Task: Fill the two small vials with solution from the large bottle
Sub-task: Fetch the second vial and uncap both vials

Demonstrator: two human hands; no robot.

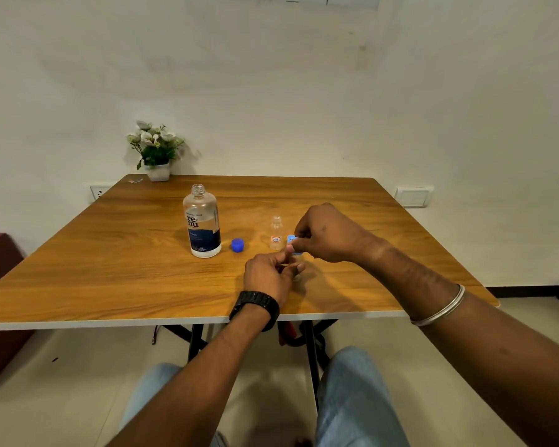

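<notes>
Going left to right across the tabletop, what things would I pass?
Potted flowers → large bottle → loose blue cap → left hand → open small vial → right hand, pinching a blue cap.

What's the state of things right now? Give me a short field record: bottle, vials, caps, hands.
large bottle: upright, cap off, partly full
loose cap: blue, on table right of the bottle
open vial: upright, uncapped, appears empty
second vial: held by left hand, mostly hidden behind fingers
light blue cap: pinched by right hand at the top of the second vial
pouring: not started
background: potted flowers at far left corner
</notes>
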